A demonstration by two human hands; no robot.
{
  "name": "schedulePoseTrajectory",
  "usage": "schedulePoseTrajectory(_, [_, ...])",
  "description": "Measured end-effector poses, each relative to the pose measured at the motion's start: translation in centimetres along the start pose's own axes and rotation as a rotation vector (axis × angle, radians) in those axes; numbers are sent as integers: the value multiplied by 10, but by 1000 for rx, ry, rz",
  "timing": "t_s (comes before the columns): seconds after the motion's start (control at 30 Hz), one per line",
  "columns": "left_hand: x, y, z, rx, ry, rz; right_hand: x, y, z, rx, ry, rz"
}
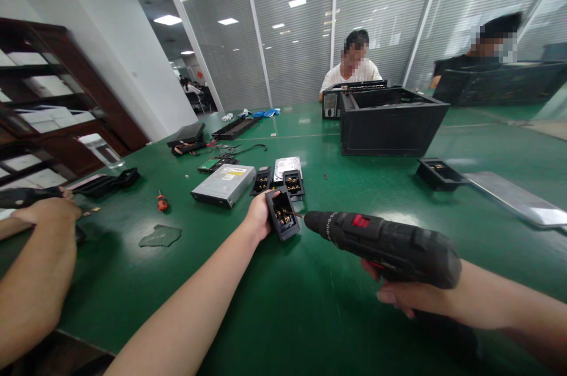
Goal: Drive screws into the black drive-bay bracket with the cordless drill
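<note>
My left hand [259, 216] grips a small black plastic box [289, 228] by its left side, tilted with its open face toward me. Brass-coloured metal parts show inside it. In my right hand [407, 296] is a black cordless drill [385, 243] with a red switch on top, its fingers wrapped round the handle. The drill's thin bit points left and reaches the box's opening; whether it touches a screw I cannot make out. Just behind the held box stand two similar black boxes [293, 184], [261, 181] in front of a silver hard drive [287, 164].
A silver optical drive [225, 184], an orange screwdriver [162, 202] and a dark flat shard [160, 236] lie to the left. Black computer cases [390, 128] stand at the back. Another black box [440, 175] is at right. A co-worker's arm [48, 258] reaches in at left; two people sit opposite.
</note>
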State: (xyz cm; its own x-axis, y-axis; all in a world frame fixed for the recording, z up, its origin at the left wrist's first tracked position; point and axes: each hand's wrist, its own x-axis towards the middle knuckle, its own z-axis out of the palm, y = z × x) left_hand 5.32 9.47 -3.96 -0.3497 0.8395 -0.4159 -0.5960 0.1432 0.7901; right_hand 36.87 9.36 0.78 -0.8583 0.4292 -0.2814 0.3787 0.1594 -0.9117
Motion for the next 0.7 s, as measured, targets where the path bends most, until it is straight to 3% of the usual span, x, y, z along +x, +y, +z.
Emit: schedulePoseTrajectory(0.7, [3, -1, -2, 8, 0, 2, 0, -5, 0, 16, 1, 12])
